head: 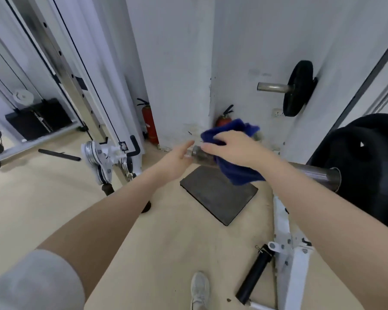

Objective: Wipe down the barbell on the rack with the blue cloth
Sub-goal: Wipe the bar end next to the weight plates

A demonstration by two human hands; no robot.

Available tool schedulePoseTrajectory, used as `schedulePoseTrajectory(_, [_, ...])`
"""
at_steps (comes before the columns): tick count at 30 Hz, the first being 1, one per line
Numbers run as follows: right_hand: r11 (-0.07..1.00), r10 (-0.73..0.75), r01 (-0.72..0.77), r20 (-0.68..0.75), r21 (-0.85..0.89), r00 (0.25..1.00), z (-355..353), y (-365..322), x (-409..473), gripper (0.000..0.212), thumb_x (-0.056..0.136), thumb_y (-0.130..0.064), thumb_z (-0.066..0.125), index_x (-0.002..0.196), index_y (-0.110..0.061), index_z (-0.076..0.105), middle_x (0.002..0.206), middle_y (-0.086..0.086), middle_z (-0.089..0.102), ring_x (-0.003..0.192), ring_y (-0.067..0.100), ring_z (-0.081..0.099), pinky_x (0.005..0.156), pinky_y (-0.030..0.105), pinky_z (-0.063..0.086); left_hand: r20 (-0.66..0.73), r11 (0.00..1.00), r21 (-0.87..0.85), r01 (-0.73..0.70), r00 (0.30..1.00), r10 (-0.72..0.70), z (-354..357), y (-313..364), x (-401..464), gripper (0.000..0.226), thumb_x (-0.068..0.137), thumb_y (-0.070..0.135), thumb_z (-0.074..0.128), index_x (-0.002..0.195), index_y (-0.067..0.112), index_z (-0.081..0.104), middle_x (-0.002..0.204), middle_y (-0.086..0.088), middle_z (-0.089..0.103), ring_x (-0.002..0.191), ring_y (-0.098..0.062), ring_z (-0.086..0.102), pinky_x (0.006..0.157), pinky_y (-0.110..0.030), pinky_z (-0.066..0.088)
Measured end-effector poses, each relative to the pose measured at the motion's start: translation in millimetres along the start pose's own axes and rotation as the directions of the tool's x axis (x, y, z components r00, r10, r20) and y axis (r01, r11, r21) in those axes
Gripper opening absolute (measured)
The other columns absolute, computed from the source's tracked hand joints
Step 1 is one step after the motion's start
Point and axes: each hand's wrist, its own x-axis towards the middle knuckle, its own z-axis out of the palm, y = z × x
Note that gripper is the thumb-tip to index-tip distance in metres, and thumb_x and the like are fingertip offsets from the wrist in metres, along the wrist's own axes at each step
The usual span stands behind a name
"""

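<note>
Fingers of the right hand [231,148] curl over a crumpled dark blue cloth [235,173] and press it onto the grey steel sleeve of the barbell [311,172], close to the sleeve's free end. Part of the cloth bunches up above the knuckles, and the rest hangs below the bar. The bar runs from that end toward the right edge of the view, where it passes through a steel collar into large black weight plates [367,166] loaded on it. The left hand [177,159] reaches forward with its fingers straight and slightly spread, the fingertips right at the bare tip of the sleeve; whether they actually touch the metal cannot be told, and the hand holds nothing. Both forearms are bare, with a grey sleeve [31,283] at the left upper arm. Below the bar, a flat dark rubber mat [217,198] lies on the beige floor [54,209], and a white metal rack leg [289,253] stands lower right with a black roller handle [254,275] beside it. Two red fire extinguishers [149,124] stand against the white wall [177,63], and a second bar with a black plate [297,88] shows farther back.
</note>
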Motion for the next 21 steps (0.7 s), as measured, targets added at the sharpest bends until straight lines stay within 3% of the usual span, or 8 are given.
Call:
schedulePoseTrajectory(2, [0.989, -0.045, 0.047, 0.016, -0.137, 0.999, 17, 10, 21, 0.058, 0.089, -0.059, 0.033, 0.081, -0.01, 0.063, 0.09, 0.008, 0.064, 0.094, 0.029, 0.06, 0.079, 0.039, 0.045, 0.082, 1.0, 0.016, -0.005, 0.997, 0.004, -8, 1, 20, 0.056, 0.094, 0.019, 0.049, 0.145, 0.023, 0.026, 0.143, -0.001, 0.038, 0.133, -0.019, 0.037, 0.102, -0.027, 0.032])
schedulePoseTrajectory(4, [0.988, -0.043, 0.033, -0.068, -0.148, 0.997, 26, 19, 35, 0.044, 0.096, -0.044, 0.033, 0.095, -0.013, 0.063, 0.106, 0.006, 0.062, 0.109, 0.028, 0.052, 0.089, 0.042, 0.043, 0.185, 1.0, -0.021, 0.005, 0.983, -0.001, -11, -3, 35, 0.055, 0.091, 0.016, 0.054, 0.141, 0.022, 0.034, 0.139, 0.0, 0.046, 0.126, -0.018, 0.046, 0.103, -0.03, 0.039])
schedulePoseTrajectory(7, [0.945, -0.061, 0.042, -0.049, -0.324, 0.997, 50, 26, 45, 0.037, 0.099, -0.038, 0.032, 0.118, -0.012, 0.051, 0.117, 0.006, 0.06, 0.107, 0.026, 0.055, 0.083, 0.037, 0.041, 0.269, 0.999, 0.035, -0.027, 0.963, 0.016, -18, -9, 59, 0.046, 0.09, 0.018, 0.057, 0.134, 0.021, 0.044, 0.126, 0.002, 0.057, 0.109, -0.013, 0.057, 0.091, -0.027, 0.048])
schedulePoseTrajectory(9, [0.856, -0.113, 0.02, -0.149, -0.517, 0.982, 63, 22, 50, 0.038, 0.1, -0.041, 0.027, 0.118, -0.017, 0.049, 0.114, 0.003, 0.061, 0.101, 0.025, 0.058, 0.072, 0.034, 0.037, 0.302, 0.995, 0.075, -0.061, 0.953, 0.036, -25, -11, 71, 0.042, 0.089, 0.024, 0.058, 0.13, 0.022, 0.049, 0.124, 0.004, 0.059, 0.11, -0.012, 0.056, 0.092, -0.026, 0.046])
schedulePoseTrajectory(11, [0.821, -0.086, -0.004, -0.131, -0.57, 0.988, 63, 20, 60, 0.036, 0.102, -0.037, 0.023, 0.117, -0.019, 0.05, 0.108, 0.004, 0.062, 0.094, 0.027, 0.06, 0.069, 0.033, 0.043, 0.384, 0.999, 0.03, -0.017, 0.923, 0.004, -31, -15, 80, 0.04, 0.09, 0.02, 0.056, 0.13, 0.02, 0.05, 0.124, 0.003, 0.058, 0.113, -0.013, 0.055, 0.093, -0.024, 0.042])
schedulePoseTrajectory(15, [0.948, 0.233, -0.207, 0.087, -0.24, 0.968, 48, 23, 89, 0.048, 0.101, -0.042, 0.021, 0.117, -0.014, 0.058, 0.112, 0.009, 0.062, 0.099, 0.026, 0.057, 0.08, 0.033, 0.041, 0.493, 0.997, -0.071, 0.005, 0.869, 0.031, -39, -27, 88, 0.062, 0.071, 0.009, 0.049, 0.133, 0.013, 0.048, 0.128, -0.003, 0.058, 0.116, -0.019, 0.053, 0.097, -0.033, 0.042])
schedulePoseTrajectory(18, [0.924, 0.373, -0.383, 0.263, -0.011, 0.89, 43, 25, 107, 0.05, 0.098, -0.045, 0.031, 0.117, -0.011, 0.061, 0.117, 0.01, 0.06, 0.106, 0.025, 0.054, 0.082, 0.03, 0.036, 0.52, 0.997, -0.074, -0.02, 0.852, 0.056, -39, -34, 92, 0.059, 0.077, -0.003, 0.039, 0.131, 0.017, 0.05, 0.122, -0.001, 0.06, 0.114, -0.021, 0.054, 0.104, -0.046, 0.04])
schedulePoseTrajectory(21, [0.931, 0.362, -0.355, 0.099, -0.08, 0.927, 48, 24, 104, 0.046, 0.099, -0.038, 0.03, 0.084, -0.008, 0.061, 0.09, 0.01, 0.062, 0.085, 0.024, 0.053, 0.062, 0.027, 0.034, 0.536, 0.995, -0.075, -0.063, 0.839, 0.093, -38, -38, 95, 0.055, 0.075, 0.01, 0.043, 0.128, 0.022, 0.053, 0.12, 0.003, 0.061, 0.111, -0.017, 0.056, 0.103, -0.046, 0.042])
